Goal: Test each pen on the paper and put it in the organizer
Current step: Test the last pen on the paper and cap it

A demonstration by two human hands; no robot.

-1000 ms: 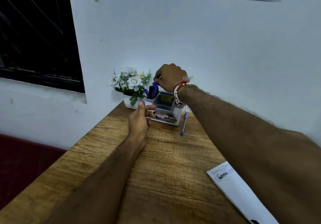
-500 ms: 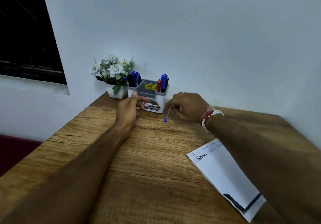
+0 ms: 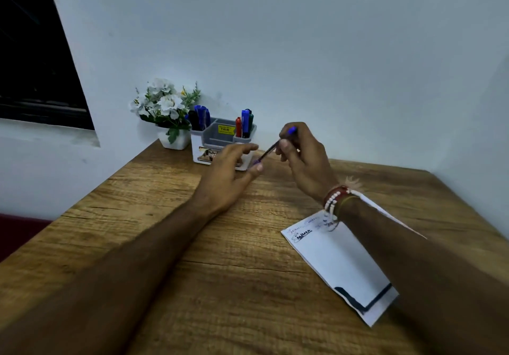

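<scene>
A white and grey organizer (image 3: 217,134) stands at the back of the wooden table, with blue and black pens (image 3: 199,116) in its left slot and red, blue and green markers (image 3: 243,123) in its right slot. My right hand (image 3: 301,159) grips a slim blue pen (image 3: 268,152), lifted off the table just right of the organizer, its capped lower end pointing down-left. My left hand (image 3: 228,173) hovers in front of the organizer, fingers loosely spread, thumb tip close to the pen's cap. The white paper (image 3: 341,261) with scribbles along its top lies under my right forearm.
A small white pot of white artificial flowers (image 3: 165,109) stands left of the organizer against the wall. The wooden table (image 3: 220,258) meets walls at the back and right. A dark window (image 3: 35,60) is at the left.
My right hand left the organizer, picked the blue pen up off the table and raised it. My left hand let go of the organizer's front and moved right toward the pen.
</scene>
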